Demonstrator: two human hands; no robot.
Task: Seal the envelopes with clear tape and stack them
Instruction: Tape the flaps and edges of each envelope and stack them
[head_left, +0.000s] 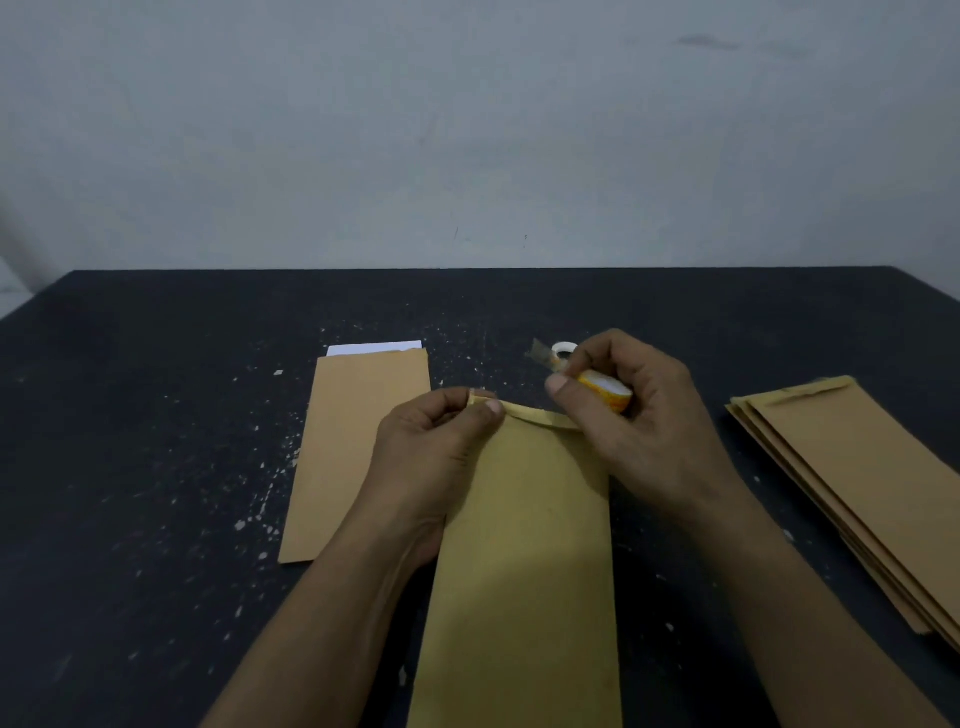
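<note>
**Flap being taped, one envelope waiting**

Grey wall is standing behind a dark table flecked with white.

- Envelope is lying lengthwise at centre, its near end running out of the bottom of the view.
- Left hand is pinching the left corner of the folded flap.
- Right hand is gripping a yellow-and-white tape roll just above the flap's right end.
- Whether tape is already sticking to the flap is too small to tell.
- A white ring with a greyish strip beside it is showing just behind the right hand. It may be a second roll.

**Progress (judged)**
- Stack of several envelopes is fanning out at the right. They look closed, so they are probably done.
- Second envelope is lying to the left with a white sheet poking out of its open top, so it is not yet sealed.
- What is remaining: finishing this flap, moving it to the stack, then doing the open one.

**Edges and room**
- The far table edge is meeting the wall well beyond the work.
- The stack is running off the right side of the view, so its outer edge is not showing.
- Bare table is lying between the centre envelope and the stack, giving the right hand a path across.
- More bare surface is lying left of the second envelope.
</note>
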